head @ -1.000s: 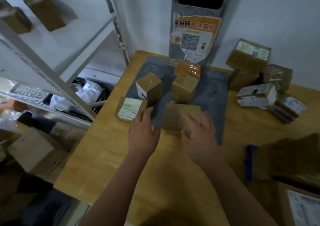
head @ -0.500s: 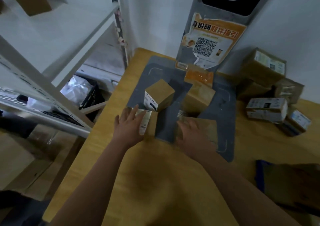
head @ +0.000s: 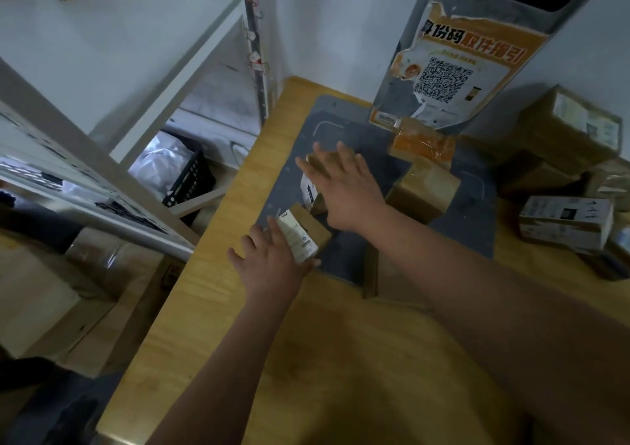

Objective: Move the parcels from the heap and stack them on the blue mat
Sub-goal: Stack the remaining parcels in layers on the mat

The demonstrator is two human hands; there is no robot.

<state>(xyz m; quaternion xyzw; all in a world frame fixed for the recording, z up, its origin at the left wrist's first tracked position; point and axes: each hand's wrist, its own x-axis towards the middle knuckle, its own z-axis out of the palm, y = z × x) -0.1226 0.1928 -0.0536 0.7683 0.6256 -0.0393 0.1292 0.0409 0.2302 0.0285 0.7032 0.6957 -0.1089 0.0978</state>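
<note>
The blue mat [head: 341,260] lies on the wooden table [head: 306,359] against the wall. My left hand [head: 272,260] grips a small labelled parcel [head: 303,233] and tilts it up at the mat's near left edge. My right hand [head: 344,185] reaches across with fingers spread, resting on the cube parcel [head: 308,189] on the mat. Two more brown parcels stand further back: one [head: 426,189] in the middle and an orange-taped one [head: 422,142] behind it. A flat parcel [head: 385,274] lies at the mat's near edge, partly hidden by my right arm.
The heap of parcels [head: 566,158] sits at the right of the table by the wall. A grey post with a QR poster [head: 453,69] stands behind the mat. White metal shelving [head: 102,158] and a black crate [head: 184,178] are to the left, below table level.
My left hand has taken hold of the small labelled parcel and tipped it up. My right hand left the flat parcel and moved forward and left onto the cube parcel.
</note>
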